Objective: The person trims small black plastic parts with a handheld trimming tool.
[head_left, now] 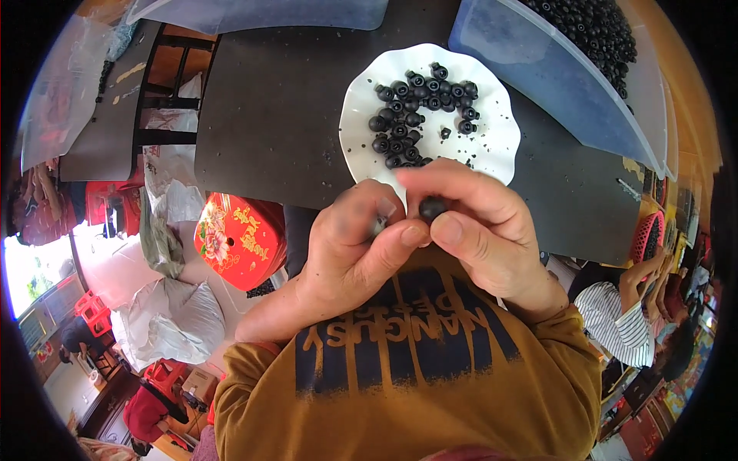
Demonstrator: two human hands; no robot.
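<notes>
Close in front of my chest, just past the table's near edge, my two hands meet. My right hand (pixel 488 230) pinches a small round black rubbery part (pixel 433 207) between thumb and forefinger. My left hand (pixel 350 242) is closed, its thumb tip almost against that part. Something small and greyish shows inside its curled fingers, too blurred to name. Beyond the hands stands a white scalloped plate (pixel 500 150) holding several similar black knobbed parts (pixel 397 106) and black crumbs.
The dark table (pixel 265 115) carries a translucent bin (pixel 538 77) heaped with black parts at far right, and another clear bin (pixel 269 11) at the far edge. To the left are a red stool (pixel 234 238) and a white sack (pixel 173 323). A person in stripes (pixel 615 319) works at right.
</notes>
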